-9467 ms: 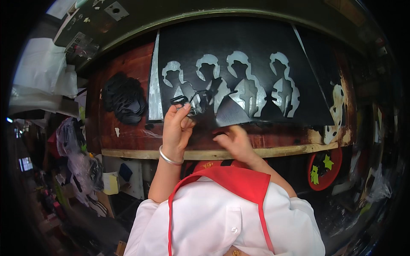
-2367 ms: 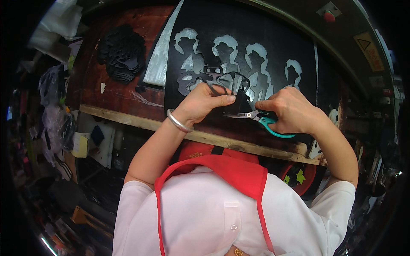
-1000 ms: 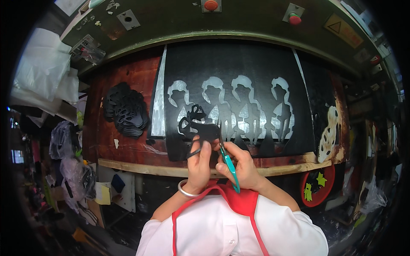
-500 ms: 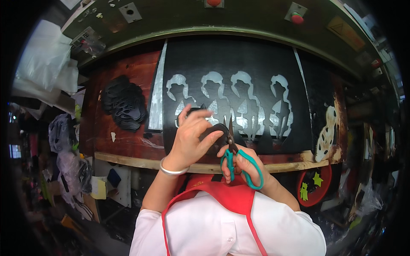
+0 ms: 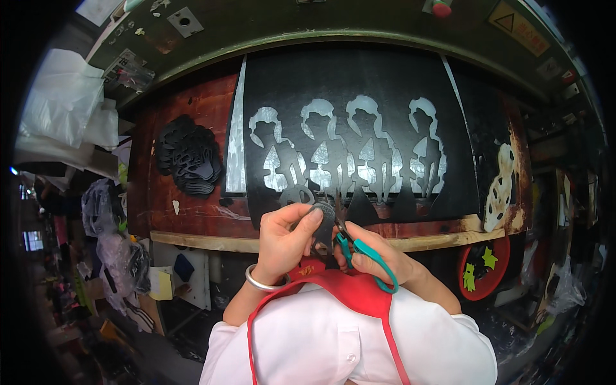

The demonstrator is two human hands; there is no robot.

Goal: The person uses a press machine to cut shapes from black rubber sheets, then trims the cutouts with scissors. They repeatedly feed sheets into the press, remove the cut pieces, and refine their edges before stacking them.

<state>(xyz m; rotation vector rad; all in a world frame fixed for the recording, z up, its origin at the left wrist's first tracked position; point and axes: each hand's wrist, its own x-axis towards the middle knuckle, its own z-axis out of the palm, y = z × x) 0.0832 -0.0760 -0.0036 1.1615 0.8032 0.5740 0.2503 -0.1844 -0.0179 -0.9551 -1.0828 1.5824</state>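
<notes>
Between thumb and fingers, my left hand [image 5: 282, 242] pinches a dark, curved, flat cut piece [image 5: 324, 217]. My right hand [image 5: 391, 260] grips scissors with teal handles [image 5: 374, 253], its fingers through the loops. The dark blades point away from me, right against the piece; how far apart they are is hard to make out. Just beyond both hands lies a black sheet [image 5: 398, 70] with a row of several shaped cut-outs, through which a pale, shiny surface shows. The near part of the held piece is partly hidden by my fingers.
A pile of black cut pieces [image 5: 189, 157] lies at the left on the reddish board [image 5: 144, 192]. A pale pierced shape [image 5: 499, 186] sits at the right by the wooden front edge [image 5: 205, 243]. Below it stands a red bowl [image 5: 498, 282] with yellow-green scraps. A green machine beam [image 5: 256, 29] spans the back.
My left hand has come down toward me, its spread fingers now closed in a pinch on the dark piece. The scissors stay in my right hand, close to it. The view has shifted slightly.
</notes>
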